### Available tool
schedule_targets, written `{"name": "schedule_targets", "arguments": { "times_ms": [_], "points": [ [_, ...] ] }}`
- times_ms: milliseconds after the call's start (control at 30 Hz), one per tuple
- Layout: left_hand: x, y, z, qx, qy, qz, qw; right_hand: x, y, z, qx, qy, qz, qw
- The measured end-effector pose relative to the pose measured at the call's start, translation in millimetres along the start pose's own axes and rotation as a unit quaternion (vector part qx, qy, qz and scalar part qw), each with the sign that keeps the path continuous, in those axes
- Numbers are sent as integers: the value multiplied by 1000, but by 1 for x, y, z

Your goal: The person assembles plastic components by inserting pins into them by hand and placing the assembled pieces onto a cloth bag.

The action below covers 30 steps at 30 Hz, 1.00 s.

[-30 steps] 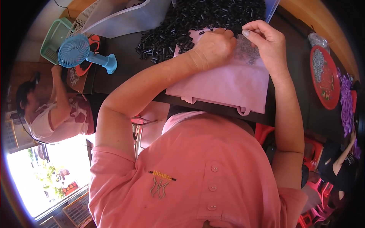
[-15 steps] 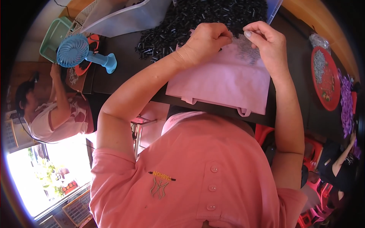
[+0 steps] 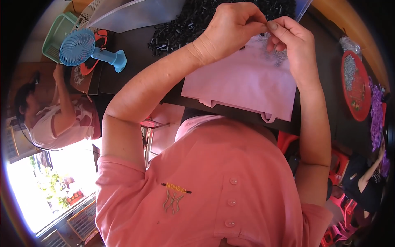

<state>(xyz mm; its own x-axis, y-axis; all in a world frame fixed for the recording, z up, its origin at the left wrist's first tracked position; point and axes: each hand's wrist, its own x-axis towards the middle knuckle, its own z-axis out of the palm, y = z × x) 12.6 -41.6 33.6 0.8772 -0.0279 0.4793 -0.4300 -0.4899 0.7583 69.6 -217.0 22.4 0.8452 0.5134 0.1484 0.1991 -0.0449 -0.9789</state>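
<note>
Your left hand [image 3: 232, 31] and right hand [image 3: 299, 41] come together above the far part of the pink bag [image 3: 242, 86], their fingertips meeting. Each has its thumb and finger pinched close; you hide whatever may be between them, so I cannot tell if a piece is held. Under your right hand, thin silver pieces [image 3: 281, 58] lie on the bag. Small black pieces [image 3: 181, 35] are heaped beyond the bag and off its far left corner. The bag lies flat on the dark table [image 3: 142, 53], handles toward you. Farther left of the bag are a clear bin [image 3: 140, 16], a blue fan [image 3: 78, 47] and a green basket [image 3: 50, 43]; another person [image 3: 61, 123] sits there too. Well to the bag's right, a red tray [image 3: 357, 103] holds grey pieces [image 3: 349, 70], with purple strips [image 3: 376, 119] just past it.
</note>
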Motion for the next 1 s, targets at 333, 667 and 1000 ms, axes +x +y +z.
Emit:
{"name": "schedule_targets", "arguments": {
  "times_ms": [333, 667, 1000],
  "points": [
    [-2, -52, -10, 342, -117, 20, 932, 0, 2, -7, 18, 39, -6, 999],
    [-6, -38, -6, 36, -114, -135, 984, 2, 13, 2, -49, 31, -30, 998],
    [-18, -16, -8, -323, -74, -291, 898, -1, 13, 12, -131, -9, -129, 983]
  ]
}}
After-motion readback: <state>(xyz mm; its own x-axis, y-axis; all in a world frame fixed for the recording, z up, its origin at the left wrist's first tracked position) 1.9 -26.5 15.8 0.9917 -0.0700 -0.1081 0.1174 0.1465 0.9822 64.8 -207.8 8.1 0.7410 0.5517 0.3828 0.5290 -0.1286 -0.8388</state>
